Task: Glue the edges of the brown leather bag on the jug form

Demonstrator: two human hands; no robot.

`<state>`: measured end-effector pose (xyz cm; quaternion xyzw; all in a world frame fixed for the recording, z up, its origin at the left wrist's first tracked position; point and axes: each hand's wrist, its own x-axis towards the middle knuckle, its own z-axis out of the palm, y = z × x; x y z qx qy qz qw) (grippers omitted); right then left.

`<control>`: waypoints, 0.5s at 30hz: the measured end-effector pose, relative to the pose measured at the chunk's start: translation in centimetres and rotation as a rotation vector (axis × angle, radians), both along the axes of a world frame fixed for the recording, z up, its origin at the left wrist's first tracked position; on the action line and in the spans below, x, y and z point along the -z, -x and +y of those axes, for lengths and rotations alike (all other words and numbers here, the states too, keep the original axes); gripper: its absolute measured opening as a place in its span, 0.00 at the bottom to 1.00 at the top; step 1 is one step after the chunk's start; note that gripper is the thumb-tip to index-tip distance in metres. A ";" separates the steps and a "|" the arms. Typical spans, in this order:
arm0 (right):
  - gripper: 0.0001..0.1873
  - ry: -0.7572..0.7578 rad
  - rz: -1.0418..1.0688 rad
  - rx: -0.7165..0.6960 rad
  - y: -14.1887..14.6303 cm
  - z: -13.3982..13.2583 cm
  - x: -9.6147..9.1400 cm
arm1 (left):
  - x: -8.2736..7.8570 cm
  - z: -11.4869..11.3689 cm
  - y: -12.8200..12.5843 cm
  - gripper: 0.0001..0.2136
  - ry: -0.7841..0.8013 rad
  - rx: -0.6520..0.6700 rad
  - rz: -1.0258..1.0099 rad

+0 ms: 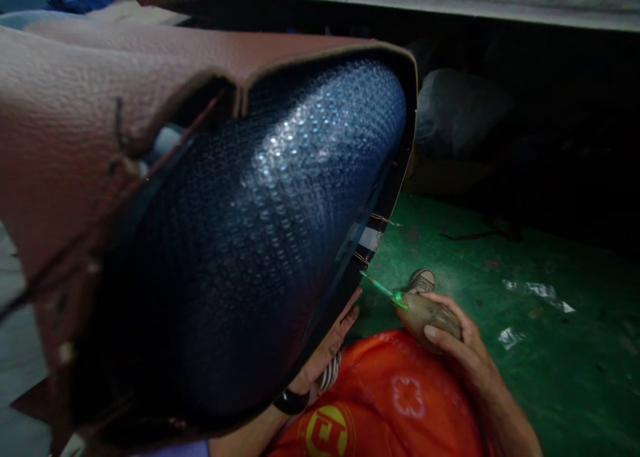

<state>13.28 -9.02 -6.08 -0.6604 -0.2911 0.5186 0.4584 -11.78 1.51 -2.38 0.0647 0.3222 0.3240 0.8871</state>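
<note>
A large curved brown leather piece [65,103] fills the left and middle of the view. Inside its raw edge bulges a shiny dark blue textured panel [300,170]. My right hand [463,337] is closed round the bulbous handle of an awl [430,313]. The awl's thin shaft looks green and points up and left, its tip at the leather's lower right edge. Under that edge is my left hand [333,340], its fingers against the leather; the thumb is hidden. Pale thread stitches [380,217] cross the gap between edge and panel.
Bits of clear plastic [537,289] lie on the green floor [490,270]. A light-edged surface [400,0] runs across the top, with a whitish plastic bag [450,107] in the dark below it. An orange garment [400,390] covers my lap, near a shoe [423,281].
</note>
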 end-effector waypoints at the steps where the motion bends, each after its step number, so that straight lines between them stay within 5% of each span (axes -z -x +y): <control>1: 0.27 0.002 -0.003 -0.004 0.2 -0.1 -0.1 | -0.4 -0.1 0.0 0.23 0.025 -0.038 0.021; 9: 0.26 0.026 0.058 0.019 1.6 -0.8 -1.2 | -4.5 0.4 -2.1 0.27 0.278 -0.220 0.164; 15: 0.27 0.030 0.057 -0.053 2.2 -0.8 -1.9 | -4.5 0.5 -1.5 0.27 0.150 -0.141 0.117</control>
